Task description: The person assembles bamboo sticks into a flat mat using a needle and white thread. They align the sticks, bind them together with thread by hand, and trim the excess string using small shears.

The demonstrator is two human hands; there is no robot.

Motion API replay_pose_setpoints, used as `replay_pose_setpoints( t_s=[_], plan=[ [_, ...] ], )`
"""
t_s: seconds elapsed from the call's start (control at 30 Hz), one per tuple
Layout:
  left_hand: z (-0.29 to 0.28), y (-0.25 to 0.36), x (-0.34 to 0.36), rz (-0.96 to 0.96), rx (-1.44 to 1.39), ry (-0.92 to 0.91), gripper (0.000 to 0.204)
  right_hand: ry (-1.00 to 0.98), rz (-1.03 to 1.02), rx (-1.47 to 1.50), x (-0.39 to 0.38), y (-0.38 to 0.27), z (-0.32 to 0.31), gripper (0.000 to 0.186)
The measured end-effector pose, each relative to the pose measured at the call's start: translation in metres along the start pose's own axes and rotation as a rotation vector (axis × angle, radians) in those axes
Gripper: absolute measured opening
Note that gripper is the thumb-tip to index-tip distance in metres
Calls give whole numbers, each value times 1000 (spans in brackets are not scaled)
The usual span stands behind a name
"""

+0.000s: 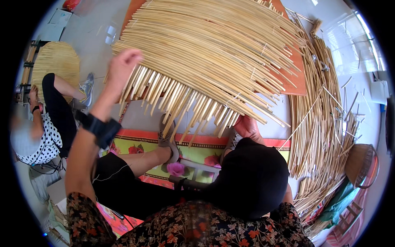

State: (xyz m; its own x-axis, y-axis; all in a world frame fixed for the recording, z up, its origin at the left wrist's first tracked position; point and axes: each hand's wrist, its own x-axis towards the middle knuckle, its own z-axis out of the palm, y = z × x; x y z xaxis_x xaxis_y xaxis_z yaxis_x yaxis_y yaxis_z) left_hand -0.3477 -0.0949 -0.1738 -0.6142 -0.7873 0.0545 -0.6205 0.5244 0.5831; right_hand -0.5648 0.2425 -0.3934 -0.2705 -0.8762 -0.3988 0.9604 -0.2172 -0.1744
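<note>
A large mat of pale straw-coloured stalks (197,53) lies in front of me, its rows joined by thin whitish thread. Along its near edge, a second layer of stalk ends (181,101) sticks out toward me at an angle. My left hand (123,68) is raised over the mat's left edge with its fingers drawn together in a pinch; whatever may be in them is too small to make out. At the mat's near right edge, my right hand (248,127) reaches up from below beside my knee. The stalks hide its fingers.
An orange-brown board (297,82) lies under the mat. Loose stalks (314,136) pile up on the right, near a wicker basket (359,164). At the left, another person (37,127) sits by a rounded stalk mat (57,64). Floral cloth (144,144) lies under my feet.
</note>
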Motion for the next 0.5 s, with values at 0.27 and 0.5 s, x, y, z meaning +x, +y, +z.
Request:
replay_pose_setpoints(
  t_s=[0.27, 0.5],
  plan=[
    [121, 139, -93, 444, -149, -150, 10, -70, -55, -59, -21, 8, 54, 22],
    [131, 133, -87, 713, 7, -99, 14, -92, -20, -24, -20, 7, 42, 24]
  ],
)
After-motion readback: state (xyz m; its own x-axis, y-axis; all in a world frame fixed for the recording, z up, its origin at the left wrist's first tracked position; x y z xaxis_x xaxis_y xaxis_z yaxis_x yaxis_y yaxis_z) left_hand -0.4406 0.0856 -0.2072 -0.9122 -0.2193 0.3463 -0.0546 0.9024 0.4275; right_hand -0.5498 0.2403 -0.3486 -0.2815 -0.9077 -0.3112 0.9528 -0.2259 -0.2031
